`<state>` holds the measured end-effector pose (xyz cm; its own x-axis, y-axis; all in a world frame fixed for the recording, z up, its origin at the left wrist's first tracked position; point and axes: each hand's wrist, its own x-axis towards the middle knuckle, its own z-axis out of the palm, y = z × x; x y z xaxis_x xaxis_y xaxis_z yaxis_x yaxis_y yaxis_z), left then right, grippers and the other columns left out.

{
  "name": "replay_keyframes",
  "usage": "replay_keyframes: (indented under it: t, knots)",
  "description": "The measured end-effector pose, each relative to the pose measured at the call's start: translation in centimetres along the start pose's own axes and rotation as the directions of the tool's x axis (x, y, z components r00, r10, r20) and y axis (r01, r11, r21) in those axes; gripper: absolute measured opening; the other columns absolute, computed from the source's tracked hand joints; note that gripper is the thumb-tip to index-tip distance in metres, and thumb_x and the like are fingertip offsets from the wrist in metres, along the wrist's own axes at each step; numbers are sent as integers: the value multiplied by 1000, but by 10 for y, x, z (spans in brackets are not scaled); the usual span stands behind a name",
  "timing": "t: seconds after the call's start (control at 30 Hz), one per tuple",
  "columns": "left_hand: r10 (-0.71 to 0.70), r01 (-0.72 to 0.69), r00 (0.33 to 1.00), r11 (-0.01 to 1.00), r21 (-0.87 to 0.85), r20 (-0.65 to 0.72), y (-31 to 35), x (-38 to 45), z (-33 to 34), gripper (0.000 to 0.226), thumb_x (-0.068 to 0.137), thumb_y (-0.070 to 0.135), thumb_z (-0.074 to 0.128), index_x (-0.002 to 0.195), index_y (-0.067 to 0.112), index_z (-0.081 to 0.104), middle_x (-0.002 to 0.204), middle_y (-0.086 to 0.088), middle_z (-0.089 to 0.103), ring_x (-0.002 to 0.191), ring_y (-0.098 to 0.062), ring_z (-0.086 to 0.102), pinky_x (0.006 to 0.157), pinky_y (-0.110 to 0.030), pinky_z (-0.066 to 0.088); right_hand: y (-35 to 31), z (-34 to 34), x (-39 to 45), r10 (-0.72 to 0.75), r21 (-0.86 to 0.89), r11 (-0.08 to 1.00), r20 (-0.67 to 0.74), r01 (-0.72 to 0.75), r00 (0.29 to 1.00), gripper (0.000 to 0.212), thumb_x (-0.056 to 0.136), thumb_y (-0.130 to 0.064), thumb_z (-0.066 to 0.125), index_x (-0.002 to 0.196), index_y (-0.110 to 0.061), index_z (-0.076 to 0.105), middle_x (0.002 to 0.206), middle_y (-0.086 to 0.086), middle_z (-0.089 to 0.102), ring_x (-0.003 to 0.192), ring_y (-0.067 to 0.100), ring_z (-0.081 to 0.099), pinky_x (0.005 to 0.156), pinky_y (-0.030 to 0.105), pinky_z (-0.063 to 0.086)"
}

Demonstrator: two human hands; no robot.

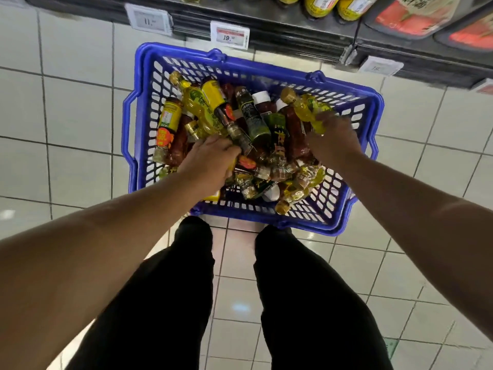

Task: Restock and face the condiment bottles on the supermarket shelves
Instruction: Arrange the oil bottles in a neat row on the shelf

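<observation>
A blue plastic basket (141, 84) stands on the tiled floor, piled with several condiment bottles lying on their sides. My right hand (333, 140) grips a yellow oil bottle with a gold cap (304, 108) at the basket's right side, the cap pointing away to the left. My left hand (210, 161) reaches into the heap with its fingers curled around a dark bottle (240, 137) near the middle. Yellow-labelled bottles (170, 121) and dark green ones (253, 118) lie around both hands.
The bottom shelf (293, 28) runs across the top, with price tags (230, 34) on its edge and yellow bottles (320, 6) and red-labelled jugs (410, 17) on it. My legs in black trousers (170, 289) stand just behind the basket.
</observation>
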<state>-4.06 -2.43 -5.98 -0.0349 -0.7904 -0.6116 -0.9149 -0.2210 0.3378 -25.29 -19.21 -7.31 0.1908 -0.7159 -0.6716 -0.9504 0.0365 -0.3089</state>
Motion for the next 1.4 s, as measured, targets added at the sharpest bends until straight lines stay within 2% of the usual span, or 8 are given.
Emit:
replay_keyframes:
  t: [0.3,0.53,0.7,0.87,1.0,1.13,1.3,1.4]
  knots:
    - [61,-61,996,998,-8,-67,3,20,10,72,82,23,82,147,19,51,145,-7,51,137,-27,40,117,-44,34,-24,45,48,105,-172,977,-129,-126,986,90,91,-62,56,156,-8,27,155,19,37,142,40,37,115,55,36]
    - [123,-142,973,986,-85,-197,7,3,11,66,79,13,79,141,11,57,139,-10,56,134,-31,45,120,-48,28,-20,37,55,50,-225,969,-241,-106,969,65,97,-60,55,131,-5,53,119,16,61,101,33,60,74,36,42]
    - [29,-67,972,985,-157,-234,24,-13,-1,59,84,15,73,140,8,55,142,-13,52,138,-32,42,121,-46,25,-9,5,22,-175,-293,946,-113,136,978,34,99,-30,59,113,1,63,103,20,64,93,35,62,72,36,44]
    - [-37,-22,976,963,-269,-213,52,-28,-26,84,84,30,76,154,9,34,151,-13,43,142,-31,37,120,-42,26,-35,-37,-39,-168,-102,983,-187,151,968,27,94,-46,57,93,-19,60,80,-2,55,65,16,47,60,22,35]
    - [-95,-2,971,912,-409,-217,80,-39,-48,115,71,39,87,160,22,16,158,-11,32,146,-31,33,118,-51,33,-70,-66,-96,-187,120,974,-57,192,981,31,96,-41,58,76,-17,61,65,-9,56,53,-2,57,45,5,35]
    - [-129,-21,968,815,-579,-217,100,-47,-57,103,65,53,85,146,29,26,140,-2,53,128,-24,53,103,-49,51,-90,-68,-136,-111,456,890,223,-3,968,31,94,-48,61,101,-19,70,95,6,76,87,20,75,82,42,63]
    - [-258,-4,944,614,-789,-206,93,-55,-47,61,76,25,80,126,32,46,97,17,66,84,1,68,63,-13,55,-47,-70,-130,-288,654,706,614,-271,735,50,80,-12,73,129,-20,64,122,3,73,113,22,70,89,39,61]
    - [-266,57,957,569,-820,-118,81,-57,-35,67,65,32,71,127,29,46,91,17,62,74,6,63,57,-12,46,8,-44,-102,40,646,566,599,-512,800,35,87,-5,67,122,-9,66,112,8,71,110,25,69,88,38,59]
